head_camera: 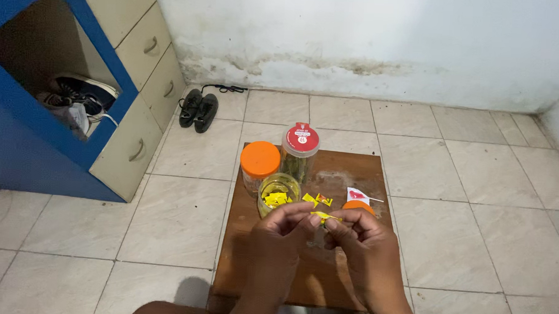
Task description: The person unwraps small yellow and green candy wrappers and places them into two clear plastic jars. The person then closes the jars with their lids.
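I pinch a small yellow sachet [324, 216] between both hands.

My left hand [281, 228] and right hand [358, 237] grip it above the brown wooden tabletop [347, 172], just beside the open clear jar of yellow sachets [277, 196] and the orange-lidded jar [260, 165].

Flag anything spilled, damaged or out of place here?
A few yellow and red wrappers lie loose on the wooden board, beside the open jar. The wall is stained and flaking along its base. Nothing else stands out.
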